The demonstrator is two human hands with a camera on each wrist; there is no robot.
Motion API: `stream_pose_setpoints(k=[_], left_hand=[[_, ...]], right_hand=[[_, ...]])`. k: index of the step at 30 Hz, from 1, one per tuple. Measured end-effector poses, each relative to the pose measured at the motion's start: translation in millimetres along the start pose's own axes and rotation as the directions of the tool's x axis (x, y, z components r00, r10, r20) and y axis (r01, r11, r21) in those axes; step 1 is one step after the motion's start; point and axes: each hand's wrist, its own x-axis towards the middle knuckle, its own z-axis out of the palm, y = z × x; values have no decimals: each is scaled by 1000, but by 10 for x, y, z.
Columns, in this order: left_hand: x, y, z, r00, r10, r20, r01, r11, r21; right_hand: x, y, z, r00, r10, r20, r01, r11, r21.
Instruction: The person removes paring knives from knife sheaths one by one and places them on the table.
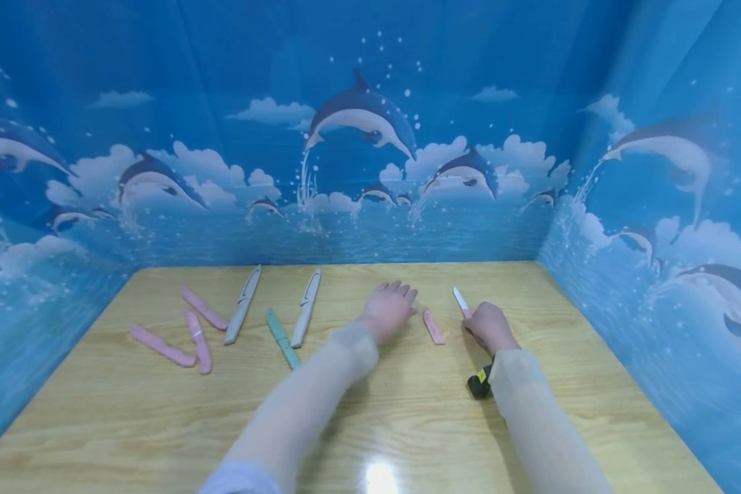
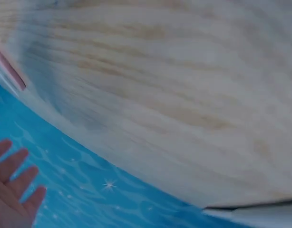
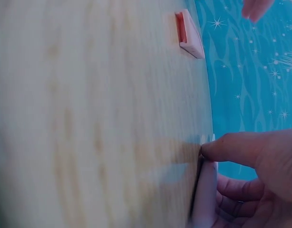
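Observation:
In the head view my right hand (image 1: 492,328) grips a small knife (image 1: 461,300) whose white blade points toward the far side of the table. The right wrist view shows my thumb and curled fingers around its pink handle (image 3: 206,194). A pink knife sheath (image 1: 433,327) lies on the table between my two hands; its hollow opening shows in the right wrist view. My left hand (image 1: 387,312), to the left of the sheath, has its fingers straight and spread and holds nothing. The left wrist view catches these spread fingers at its lower left edge.
On the wooden table (image 1: 407,425), three pink sheathed knives (image 1: 199,343) lie at the left. Two long pale grey sheathed knives (image 1: 243,305) and a green one (image 1: 282,339) lie left of my left arm. A black wrist device (image 1: 479,383) hangs under my right wrist. Blue dolphin-print curtains (image 1: 253,226) surround the table.

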Motion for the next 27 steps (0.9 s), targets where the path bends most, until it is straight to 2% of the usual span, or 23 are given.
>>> stream_pose_setpoints(k=[3, 7, 12, 17, 19, 22, 25, 27], left_hand=[[-57, -88, 27, 995, -93, -27, 91, 994, -52], [-150, -212, 56, 979, -204, -11, 201, 971, -133], [-278, -388, 113, 940, -337, 46, 339, 916, -217], [-373, -575, 211, 897, -439, 49, 437, 863, -253], [-427, -636, 236, 877, -478, 59, 472, 831, -294], [-520, -717, 269, 839, -528, 129, 532, 750, -392], [-604, -782, 273, 805, -556, 207, 583, 678, -447], [-643, -824, 284, 791, -562, 242, 604, 655, -454]], right_hand=[[-8, -10, -1, 1000, -3, -21, 3, 1000, -27], [-21, -15, 1, 999, -23, -40, 20, 998, -51], [-30, -18, -24, 999, -40, -29, 38, 997, -65], [-17, -24, -63, 998, -53, -45, 50, 996, -71], [-13, -24, -63, 997, -61, -48, 57, 996, -69], [-10, -20, -41, 997, -67, -41, 64, 996, -65], [-7, -13, -14, 997, -70, -34, 68, 996, -65], [-7, -9, 0, 997, -68, -33, 66, 996, -66]])
